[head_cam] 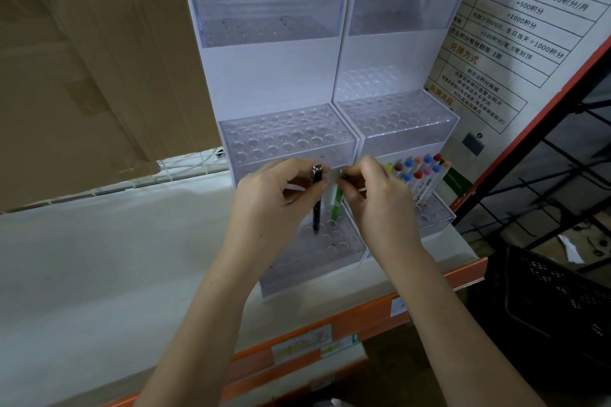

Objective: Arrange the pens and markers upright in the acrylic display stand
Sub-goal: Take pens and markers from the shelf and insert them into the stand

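The left hand (274,198) pinches a black pen (317,205) and the right hand (373,198) a green marker (337,205), both being seated in the near tier (317,261) of the left acrylic stand (271,76). Next, I judge, each needs pushing straight down into its hole, then letting go.

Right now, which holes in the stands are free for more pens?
Free: the left stand front tier around the black pen and green marker, plus both middle and top tiers. Crowded: the marker cluster on the right stand's front tier, beside the right hand.

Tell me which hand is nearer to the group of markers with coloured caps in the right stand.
The right hand. It holds a green pen just left of the coloured markers. The left hand is farther left, gripping a black pen.
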Tool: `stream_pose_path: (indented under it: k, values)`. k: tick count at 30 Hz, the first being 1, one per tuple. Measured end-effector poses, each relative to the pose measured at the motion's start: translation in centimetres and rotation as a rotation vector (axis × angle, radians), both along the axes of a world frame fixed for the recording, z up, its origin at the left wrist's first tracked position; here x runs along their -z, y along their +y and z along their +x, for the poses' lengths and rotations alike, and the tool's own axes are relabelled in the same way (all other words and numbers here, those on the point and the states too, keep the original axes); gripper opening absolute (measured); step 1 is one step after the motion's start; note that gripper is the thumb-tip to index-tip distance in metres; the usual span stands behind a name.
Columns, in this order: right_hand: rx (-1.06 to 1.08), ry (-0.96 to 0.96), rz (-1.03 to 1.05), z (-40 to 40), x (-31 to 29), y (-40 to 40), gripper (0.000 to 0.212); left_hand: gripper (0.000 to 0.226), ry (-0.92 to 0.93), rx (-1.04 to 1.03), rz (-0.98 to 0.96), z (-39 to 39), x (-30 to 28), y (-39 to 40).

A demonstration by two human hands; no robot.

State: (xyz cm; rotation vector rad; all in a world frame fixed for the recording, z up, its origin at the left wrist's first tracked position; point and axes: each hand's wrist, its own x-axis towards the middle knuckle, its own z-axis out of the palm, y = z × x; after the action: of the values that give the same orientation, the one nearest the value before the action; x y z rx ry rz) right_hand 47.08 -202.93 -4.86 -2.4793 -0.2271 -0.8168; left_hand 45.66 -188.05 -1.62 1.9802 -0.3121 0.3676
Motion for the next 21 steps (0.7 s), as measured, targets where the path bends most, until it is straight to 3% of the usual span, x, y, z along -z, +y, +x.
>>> stream_pose_path:
  k: [21]
  values:
    - [0.008,0.009,0.024,0.04,-0.13,-0.23,0.014,0.013,0.039,-0.008,0.033,-0.45,-0.67,0.19]
